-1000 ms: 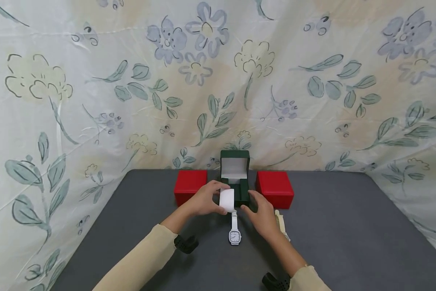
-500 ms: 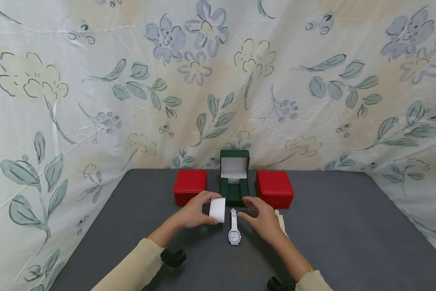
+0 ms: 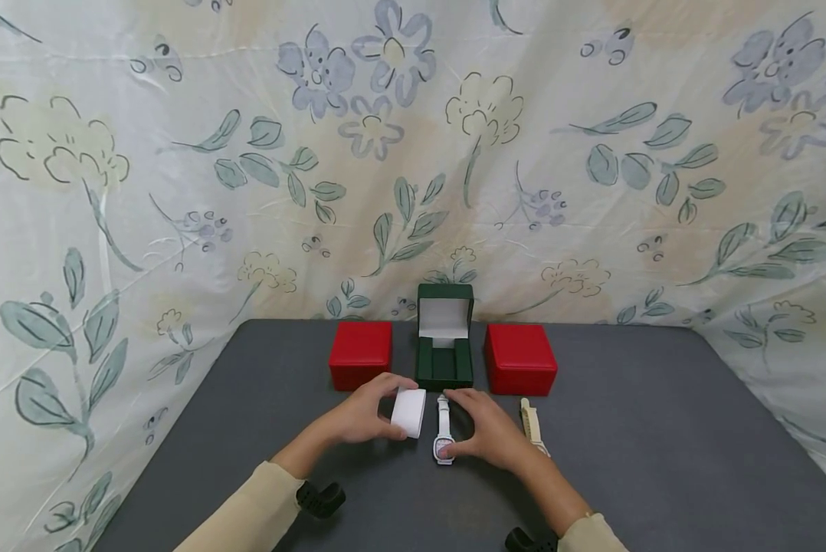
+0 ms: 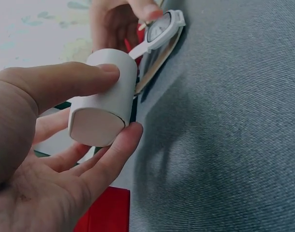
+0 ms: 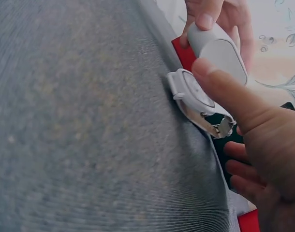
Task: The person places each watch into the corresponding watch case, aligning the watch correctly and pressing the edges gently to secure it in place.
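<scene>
In the head view my left hand (image 3: 366, 410) holds a white watch cushion (image 3: 409, 412) between thumb and fingers, above the table. The left wrist view shows the cushion's rounded body and flat end (image 4: 96, 126), the thumb lying across its side. A white wristwatch (image 3: 444, 429) lies on the table just right of it, strap pointing away. My right hand (image 3: 490, 431) spans this watch, thumb overlapping the dial and forefinger near the strap's far end. Seen from the right wrist, the watch (image 5: 192, 92) stands on its looped strap, with the fingers loosely bent beside it.
Behind the hands an open green watch box (image 3: 444, 383) shows its slot with no cushion in it. Red boxes flank it on the left (image 3: 361, 353) and right (image 3: 521, 359). A cream-strapped watch (image 3: 532, 424) lies right of my right hand. A floral cloth (image 3: 482, 192) hangs behind.
My left hand has drawn the cushion away from the green box, toward me and left. My right hand has left the box's side and come over the white wristwatch.
</scene>
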A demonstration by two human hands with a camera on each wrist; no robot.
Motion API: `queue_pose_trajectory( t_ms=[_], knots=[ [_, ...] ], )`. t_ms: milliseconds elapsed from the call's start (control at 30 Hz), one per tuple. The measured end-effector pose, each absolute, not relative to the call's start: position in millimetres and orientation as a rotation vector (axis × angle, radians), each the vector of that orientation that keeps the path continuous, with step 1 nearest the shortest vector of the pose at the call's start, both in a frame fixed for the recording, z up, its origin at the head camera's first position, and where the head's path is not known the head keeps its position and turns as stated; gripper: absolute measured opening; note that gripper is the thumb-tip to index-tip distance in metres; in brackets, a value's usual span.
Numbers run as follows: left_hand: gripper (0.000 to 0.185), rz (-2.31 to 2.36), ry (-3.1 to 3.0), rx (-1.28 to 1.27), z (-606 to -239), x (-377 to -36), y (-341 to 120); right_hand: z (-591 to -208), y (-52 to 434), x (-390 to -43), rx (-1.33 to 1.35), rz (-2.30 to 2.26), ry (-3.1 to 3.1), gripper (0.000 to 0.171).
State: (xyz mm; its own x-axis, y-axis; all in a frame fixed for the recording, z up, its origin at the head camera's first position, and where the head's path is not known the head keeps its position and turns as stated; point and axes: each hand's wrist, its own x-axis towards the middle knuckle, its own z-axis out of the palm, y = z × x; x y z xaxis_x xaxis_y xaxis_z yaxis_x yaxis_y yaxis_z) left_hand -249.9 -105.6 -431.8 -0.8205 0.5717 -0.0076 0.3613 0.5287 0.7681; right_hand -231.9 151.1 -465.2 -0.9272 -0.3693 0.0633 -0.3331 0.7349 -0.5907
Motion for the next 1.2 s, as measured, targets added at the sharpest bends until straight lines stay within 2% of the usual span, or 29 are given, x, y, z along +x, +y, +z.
queue_pose_trajectory(
  t_ms=[167, 267, 600, 933, 1200],
  knots=[
    [0.064, 1.19, 2.471, 0.8, -433.4, -249.3, -105.9, -469.7, 152.9, -231.3, -0.665, -0.845, 2.889, 0.103],
    [0.062, 1.196, 2.457, 0.823, -434.3, -249.2, -105.0, -472.1, 154.3, -231.3, -0.723, -0.822, 2.896, 0.105],
    [0.063, 1.196, 2.389, 0.854, -434.3, -248.8, -101.0, -474.2, 154.7, -233.2, -0.785, -0.9, 2.881, 0.087],
    [0.067, 1.174, 2.313, 0.967, -431.9, -251.1, -97.6, -457.4, 157.2, -233.4, -0.778, -1.034, 2.784, 0.069],
    [0.069, 1.19, 2.257, 1.009, -433.4, -252.1, -93.1, -452.5, 157.0, -234.6, -0.774, -1.125, 2.659, 0.067]
  ],
)
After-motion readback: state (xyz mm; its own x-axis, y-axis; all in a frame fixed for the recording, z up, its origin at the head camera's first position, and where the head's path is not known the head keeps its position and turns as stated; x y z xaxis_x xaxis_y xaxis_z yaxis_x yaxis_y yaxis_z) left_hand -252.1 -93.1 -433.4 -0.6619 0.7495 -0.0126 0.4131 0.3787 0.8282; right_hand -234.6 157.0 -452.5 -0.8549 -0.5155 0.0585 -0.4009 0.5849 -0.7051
